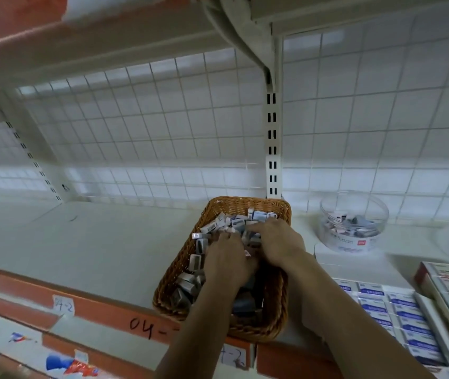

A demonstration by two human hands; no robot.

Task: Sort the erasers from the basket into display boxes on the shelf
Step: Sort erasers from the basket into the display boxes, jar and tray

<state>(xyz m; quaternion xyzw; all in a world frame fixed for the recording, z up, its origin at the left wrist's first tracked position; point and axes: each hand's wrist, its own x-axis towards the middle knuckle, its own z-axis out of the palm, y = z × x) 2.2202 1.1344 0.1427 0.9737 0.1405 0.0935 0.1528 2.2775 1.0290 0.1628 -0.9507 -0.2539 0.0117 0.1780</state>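
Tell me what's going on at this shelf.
A person's left hand and right hand are dug into a heap of small wrapped erasers in the basket on the shelf. The fingertips are buried, so whether either grip holds one can't be told. To the right, a clear tub holds a few erasers, and display boxes hold neat rows.
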